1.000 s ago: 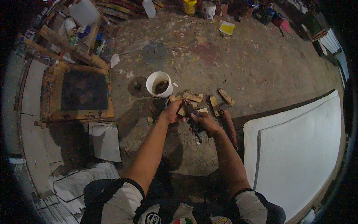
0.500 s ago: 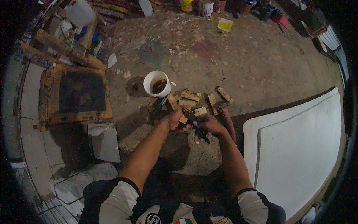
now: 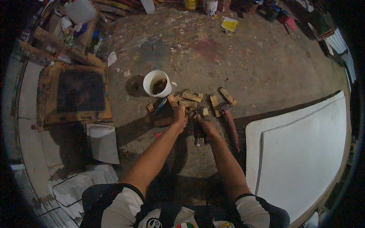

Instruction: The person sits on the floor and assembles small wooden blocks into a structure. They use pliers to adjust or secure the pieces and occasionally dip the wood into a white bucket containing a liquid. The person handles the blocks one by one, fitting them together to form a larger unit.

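Note:
My left hand is closed at the near side of a pile of small wooden blocks, apparently around a wooden block that its fingers mostly hide. Just to its right, my right hand is closed on dark-handled pliers; their jaws are hard to make out. A pale block lies beyond the right fingers. More loose blocks are scattered ahead, some with dark holes or marks. Right of my right hand, a hammer with a reddish handle rests on the floor.
A white bucket with brown contents stands beyond the blocks. A bluish tool lies left of them. At left is a wood-framed dark panel; a large white panel fills the right. Paint cans line the far side.
My hands have moved apart a little, and the left has turned and shifted forward toward the pile. The pliers, earlier at the block in my left hand, are now away from it.

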Available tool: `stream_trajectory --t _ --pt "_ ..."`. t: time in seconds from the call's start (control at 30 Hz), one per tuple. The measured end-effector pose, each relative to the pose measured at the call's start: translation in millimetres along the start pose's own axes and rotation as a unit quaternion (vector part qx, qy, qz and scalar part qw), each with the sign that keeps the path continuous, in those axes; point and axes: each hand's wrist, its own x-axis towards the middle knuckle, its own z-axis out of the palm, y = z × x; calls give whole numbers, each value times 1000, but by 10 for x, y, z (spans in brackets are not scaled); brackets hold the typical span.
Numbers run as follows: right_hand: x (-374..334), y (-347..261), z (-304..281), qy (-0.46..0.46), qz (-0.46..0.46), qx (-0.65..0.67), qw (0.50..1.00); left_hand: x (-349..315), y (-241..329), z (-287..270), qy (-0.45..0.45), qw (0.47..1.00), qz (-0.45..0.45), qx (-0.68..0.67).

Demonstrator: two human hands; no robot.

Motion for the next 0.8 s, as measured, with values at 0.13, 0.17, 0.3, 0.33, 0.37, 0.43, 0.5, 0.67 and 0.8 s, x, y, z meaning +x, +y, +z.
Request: stream_trajectory --t 0.13,0.17,0.3,0.33,0.37,0.43,0.5,0.67,0.8 --pt "-7 -78 -43 43 155 110 981 -74 84 158 48 997 52 4" --pt "-71 -200 107 22 131 90 987 104 -5 19 73 992 98 -33" --pt "-165 -575 432 -30 -17 39 999 371 357 -86 176 921 320 -134" --pt "-145 -628 533 -48 -66 31 996 392 540 -147 199 900 366 -132" --pt "-165 -752 621 -59 -65 18 996 386 754 -276 203 895 385 -94" --pt "-198 -1110 960 -101 -80 -3 992 396 1069 -617 257 878 394 -93" --pt "-93 -1292 1367 -158 -115 -11 981 406 1190 -1069 319 862 365 -148" --pt "633 -1324 1528 -184 -36 -108 976 -191 1171 -909 311 885 286 -198" --pt "444 -1331 1592 -246 -56 -30 967 -341 843 -1214 296 903 225 -215"
